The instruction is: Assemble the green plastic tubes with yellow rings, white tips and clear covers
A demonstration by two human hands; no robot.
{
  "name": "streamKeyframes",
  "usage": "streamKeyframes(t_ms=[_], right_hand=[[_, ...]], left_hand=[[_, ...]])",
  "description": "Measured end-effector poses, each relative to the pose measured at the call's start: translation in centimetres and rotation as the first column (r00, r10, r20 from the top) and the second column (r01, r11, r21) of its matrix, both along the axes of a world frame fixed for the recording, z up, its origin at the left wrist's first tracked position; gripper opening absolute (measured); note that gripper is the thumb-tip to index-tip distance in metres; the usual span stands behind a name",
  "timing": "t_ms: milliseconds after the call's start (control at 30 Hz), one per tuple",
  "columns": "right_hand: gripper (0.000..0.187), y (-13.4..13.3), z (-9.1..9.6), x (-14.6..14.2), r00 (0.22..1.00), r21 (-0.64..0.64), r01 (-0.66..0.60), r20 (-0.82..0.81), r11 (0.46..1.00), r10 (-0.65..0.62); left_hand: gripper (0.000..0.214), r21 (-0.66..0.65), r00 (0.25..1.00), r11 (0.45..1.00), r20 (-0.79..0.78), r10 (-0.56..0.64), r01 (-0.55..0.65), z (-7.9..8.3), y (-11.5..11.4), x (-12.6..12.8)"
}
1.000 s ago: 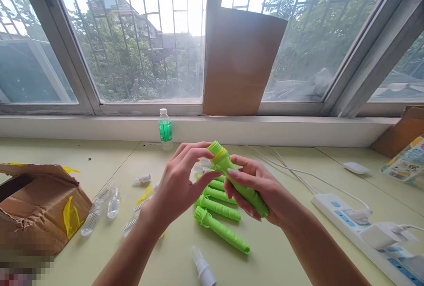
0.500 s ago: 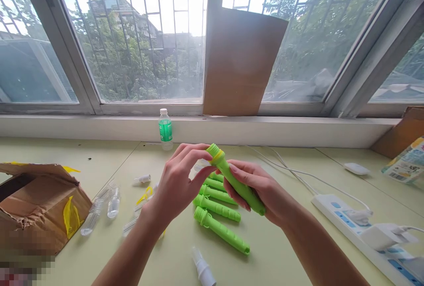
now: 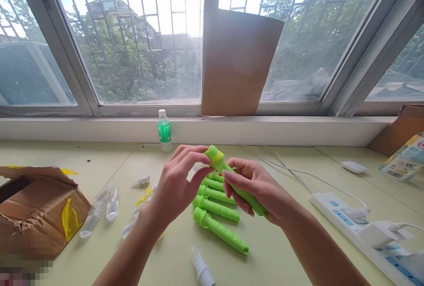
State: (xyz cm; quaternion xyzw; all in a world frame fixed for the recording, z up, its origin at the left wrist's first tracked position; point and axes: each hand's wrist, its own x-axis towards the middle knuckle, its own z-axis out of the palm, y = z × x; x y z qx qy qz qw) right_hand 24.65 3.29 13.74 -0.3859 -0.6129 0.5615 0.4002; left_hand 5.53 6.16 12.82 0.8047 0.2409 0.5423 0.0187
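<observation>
A green plastic tube (image 3: 243, 191) with a threaded end and a yellow ring (image 3: 217, 159) round its neck is held slantwise above the table. My right hand (image 3: 260, 184) wraps round its lower body, thumb on top. At the threaded end, the thumb and fingers of my left hand (image 3: 182, 178) pinch the neck by the ring. Under my hands lies a row of several similar green tubes, the nearest green tube (image 3: 223, 235) showing its thread at the left end. Closer to me is a white nozzle-like piece (image 3: 202, 268) with a clear tip.
A torn cardboard box (image 3: 39, 215) stands at left, with clear ribbed tubes (image 3: 112, 204) beside it. Another white piece (image 3: 142, 180) and a yellow ring-like strip (image 3: 144, 197) lie near my left wrist. A bottle (image 3: 164, 131) stands by the sill; a power strip (image 3: 344, 222) with cables is at right.
My right hand has shifted slightly on the green tube, its fingers a little more spread. My left hand stays pinched at the neck. The view has moved slightly.
</observation>
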Motion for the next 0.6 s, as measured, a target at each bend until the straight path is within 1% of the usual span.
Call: streamKeyframes(t_ms=[133,300,500,600], right_hand=[[0.037,0.07,-0.03,-0.17,1.0,0.022,0.02,-0.002,1.0,-0.02],[0.044,0.03,-0.16,-0.41,1.0,0.02,0.018,0.007,1.0,-0.018],[0.041,0.03,-0.3,-0.39,0.999,0.029,0.012,0.046,0.999,-0.013],[0.035,-0.06,-0.16,-0.37,0.998,0.026,0.016,0.063,1.0,-0.018]], left_hand=[[0.02,0.01,1.0,1.0,0.01,0.028,-0.028,-0.05,0.04,0.03],[0.019,-0.023,0.999,0.999,-0.002,0.043,-0.043,-0.22,0.32,0.03],[0.014,-0.043,0.999,0.998,-0.015,0.046,-0.046,-0.25,0.29,0.0],[0.011,-0.04,0.999,0.998,-0.017,0.039,-0.039,-0.22,0.26,0.05]])
